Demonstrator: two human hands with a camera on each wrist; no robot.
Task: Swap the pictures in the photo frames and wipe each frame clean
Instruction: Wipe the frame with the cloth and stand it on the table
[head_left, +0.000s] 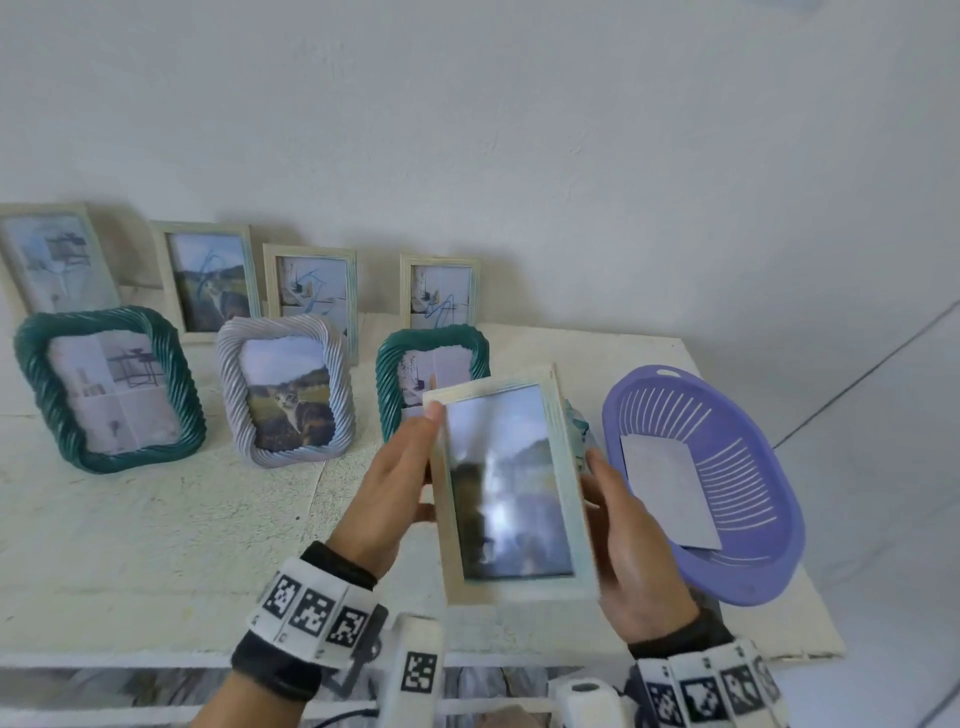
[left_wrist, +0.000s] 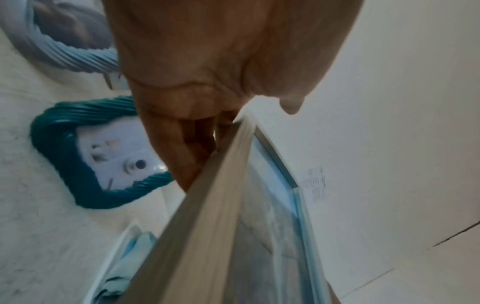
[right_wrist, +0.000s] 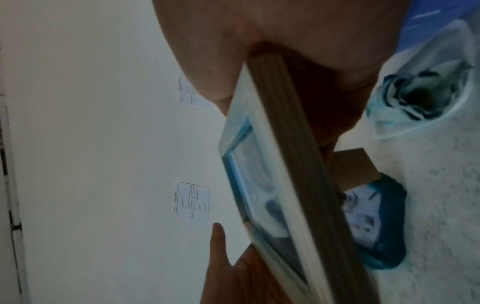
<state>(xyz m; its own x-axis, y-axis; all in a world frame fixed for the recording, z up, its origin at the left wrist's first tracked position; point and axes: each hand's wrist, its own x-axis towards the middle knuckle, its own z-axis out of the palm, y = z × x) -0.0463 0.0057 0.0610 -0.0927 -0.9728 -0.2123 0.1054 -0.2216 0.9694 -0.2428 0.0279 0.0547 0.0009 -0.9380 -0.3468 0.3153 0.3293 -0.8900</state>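
Got the pale frame (head_left: 511, 483) upright between both hands, left hand (head_left: 395, 488) gripping one long edge, right hand (head_left: 631, 540) the other, glass facing me.

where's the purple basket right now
In the head view the purple basket sits at the right end of the table, just right of the right hand and the pale frame both hands hold; a loose sheet lies inside it.

Cream held frame (head_left: 511, 488); purple basket (head_left: 727, 467); teal ribbed frame (head_left: 106, 387).
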